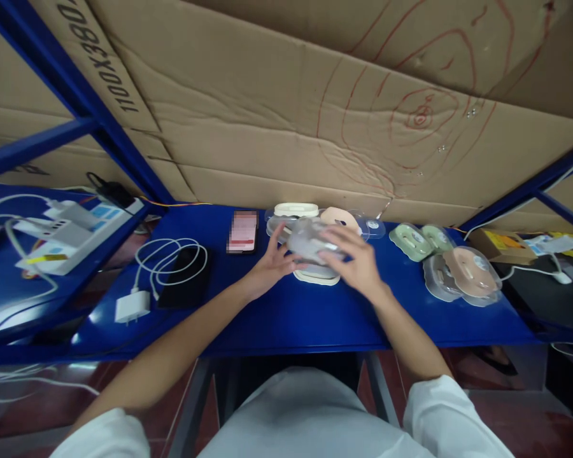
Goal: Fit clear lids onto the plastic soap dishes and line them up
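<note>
A clear, greyish plastic container [310, 238], blurred by motion, is held up over the middle of the blue table. My right hand [358, 257] grips it from the right, fingers bent over its side. On the other side, my left hand [272, 264] has its fingers spread close to the container; whether they touch it I cannot tell. Below sits a cream-rimmed piece [318, 278], partly covered. Just behind lie a cream lid-like piece [296, 208], a peach piece [339, 218] and clear plastic packaging [375, 226].
A phone [242, 232] lies left of the hands. Further left are a white charger [132, 306] with coiled cable, a black flat box [184, 280] and a power strip [100, 222]. Green packs [410, 242] and a peach pack [472, 272] lie right. Cardboard [267, 108] stands behind.
</note>
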Demonstrator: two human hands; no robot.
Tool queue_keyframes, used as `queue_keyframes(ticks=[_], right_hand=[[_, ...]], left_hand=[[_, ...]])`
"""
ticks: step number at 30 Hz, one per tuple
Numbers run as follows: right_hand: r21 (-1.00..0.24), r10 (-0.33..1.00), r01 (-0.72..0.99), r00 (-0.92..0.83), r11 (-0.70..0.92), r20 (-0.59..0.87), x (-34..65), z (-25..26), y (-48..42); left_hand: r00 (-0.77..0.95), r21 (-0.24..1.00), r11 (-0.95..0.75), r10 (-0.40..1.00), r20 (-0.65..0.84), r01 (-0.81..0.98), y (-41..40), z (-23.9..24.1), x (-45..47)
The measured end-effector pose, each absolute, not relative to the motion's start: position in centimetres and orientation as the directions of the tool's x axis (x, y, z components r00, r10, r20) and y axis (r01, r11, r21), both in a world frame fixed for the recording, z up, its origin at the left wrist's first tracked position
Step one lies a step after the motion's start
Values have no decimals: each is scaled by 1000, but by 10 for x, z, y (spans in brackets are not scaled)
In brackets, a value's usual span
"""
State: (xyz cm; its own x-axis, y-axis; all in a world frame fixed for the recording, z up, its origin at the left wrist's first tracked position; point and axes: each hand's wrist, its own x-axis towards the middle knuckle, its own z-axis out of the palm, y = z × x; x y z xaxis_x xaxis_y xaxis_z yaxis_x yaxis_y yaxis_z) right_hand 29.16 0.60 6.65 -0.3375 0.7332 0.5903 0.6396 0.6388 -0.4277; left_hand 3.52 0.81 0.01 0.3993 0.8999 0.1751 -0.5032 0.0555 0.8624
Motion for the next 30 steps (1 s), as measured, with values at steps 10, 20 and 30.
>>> queue_keyframes(ticks=[10,20,30], right_hand=[[-567,759,507,-481,649,439,266,88,97],[-509,722,516,-555,689,414,264,81,102],[-686,638,253,-665,682,389,231,87,72]], left_hand=[[223,859,25,969,104,-511,24,5,28],[154,857,28,986,61,-515,24,0,24],[91,848,-38,991,101,-529,31,0,16]])
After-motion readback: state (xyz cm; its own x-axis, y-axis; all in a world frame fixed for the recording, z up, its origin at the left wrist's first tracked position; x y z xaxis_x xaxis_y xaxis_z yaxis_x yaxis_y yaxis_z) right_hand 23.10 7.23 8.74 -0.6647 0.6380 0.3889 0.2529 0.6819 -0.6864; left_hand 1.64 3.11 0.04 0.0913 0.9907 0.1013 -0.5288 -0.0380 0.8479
